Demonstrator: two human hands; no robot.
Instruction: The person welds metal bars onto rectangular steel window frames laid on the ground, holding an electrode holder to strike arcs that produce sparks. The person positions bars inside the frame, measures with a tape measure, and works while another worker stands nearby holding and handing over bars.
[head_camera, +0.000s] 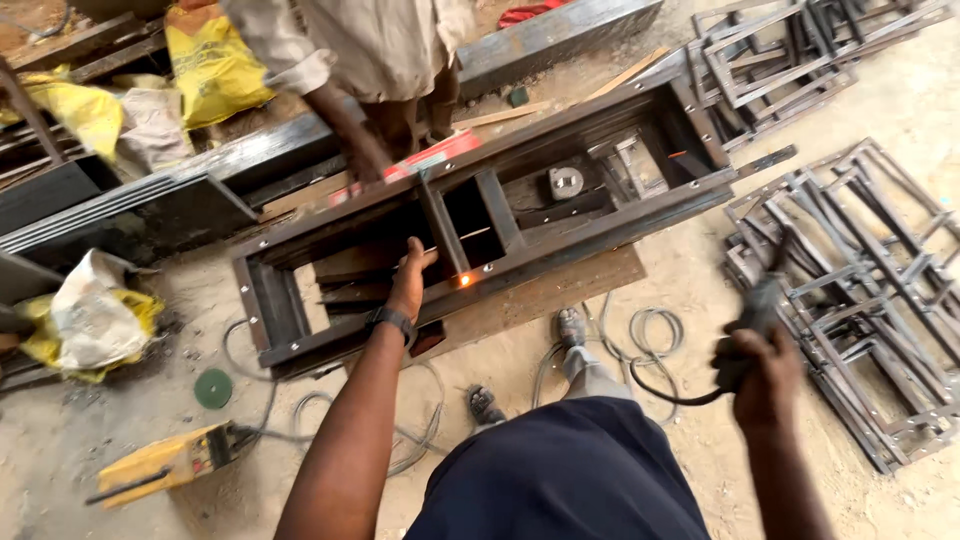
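Observation:
My left hand (410, 278) rests on the near rail of a long dark steel frame (600, 225) that lies on the ground. A glowing orange spot (464, 280) shows on that rail just right of my fingers, at the foot of a cross bar (441, 225). My right hand (762, 385) is raised to the right, apart from the frame, and is closed around a dark welding holder (752, 325) with a black cable (660, 392) trailing from it. A second person (375, 45) stands at the far side with a hand (366, 165) on the frame's far rail.
Stacks of welded square metal frames (860, 290) lie to the right and at the top right. A yellow welding machine (165, 462) and a green disc (212, 388) sit at lower left. Cables (640, 335) coil on the sandy ground. Yellow sacks (205, 60) and steel beams (130, 200) lie at left.

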